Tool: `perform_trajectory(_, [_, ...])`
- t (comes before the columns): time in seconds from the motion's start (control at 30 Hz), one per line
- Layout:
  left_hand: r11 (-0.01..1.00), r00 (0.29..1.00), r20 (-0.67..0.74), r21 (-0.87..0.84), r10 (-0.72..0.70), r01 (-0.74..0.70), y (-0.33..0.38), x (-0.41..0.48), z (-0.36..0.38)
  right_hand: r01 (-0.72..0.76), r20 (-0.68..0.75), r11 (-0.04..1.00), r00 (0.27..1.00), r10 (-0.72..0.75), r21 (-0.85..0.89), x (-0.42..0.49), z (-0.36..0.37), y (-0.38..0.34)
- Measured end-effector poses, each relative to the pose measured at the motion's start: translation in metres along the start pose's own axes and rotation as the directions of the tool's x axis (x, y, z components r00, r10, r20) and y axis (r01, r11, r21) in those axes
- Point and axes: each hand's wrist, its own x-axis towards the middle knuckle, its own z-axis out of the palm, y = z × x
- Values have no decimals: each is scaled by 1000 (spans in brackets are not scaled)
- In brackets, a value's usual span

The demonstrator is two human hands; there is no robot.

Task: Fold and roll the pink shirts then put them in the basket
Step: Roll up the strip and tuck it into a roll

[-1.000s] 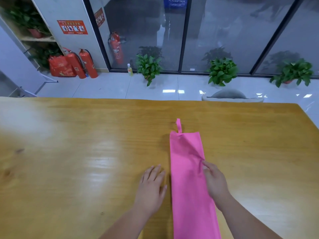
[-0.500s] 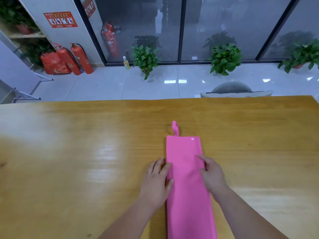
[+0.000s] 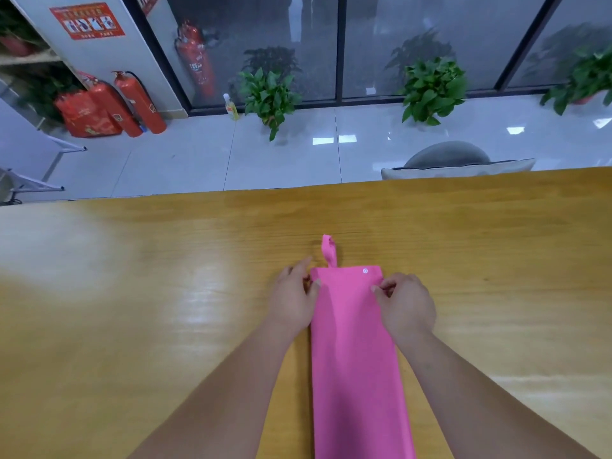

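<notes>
Here, on the glossy yellow wooden surface (image 3: 132, 293), the left hand (image 3: 293, 299) pinches the left edge of the long, narrow folded pink cloth shirt (image 3: 354, 359) near its far end. The right hand (image 3: 407, 304), fingers curled, pinches the right edge opposite. The hands are apart.
</notes>
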Motion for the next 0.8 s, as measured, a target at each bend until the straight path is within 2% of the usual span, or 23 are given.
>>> perform_trajectory(0.1, [1000, 999, 47, 8, -14, 14, 9, 17, -9, -26, 50, 997, 998, 29, -74, 18, -3, -8])
perform_trajectory(0.3, [995, 985, 138, 23, -103, 100, 18, 35, -22, -94, 253, 993, 961, 110, -76, 40, -13, -16])
perform_trajectory(0.4, [995, 978, 183, 4, -101, 102, 22, 39, -29, -42, 228, 998, 972, 52, -46, 38, -15, -18])
perform_trajectory(0.47, [993, 977, 190, -39, -100, 109, 22, 40, -33, -18, 186, 999, 983, 10, 38, 35, -15, -17])
perform_trajectory(0.6, [950, 954, 253, -225, -158, 217, 17, 38, -37, -20, 185, 971, 982, -25, 238, 30, -17, -12])
perform_trajectory(0.7, [932, 952, 246, -263, -185, 249, 16, 35, -35, -22, 174, 975, 985, -18, 220, 29, -17, -10])
perform_trajectory(0.8, [943, 963, 192, -238, -189, 232, 19, 30, -30, 19, 180, 997, 983, -32, 73, 27, -8, -11])
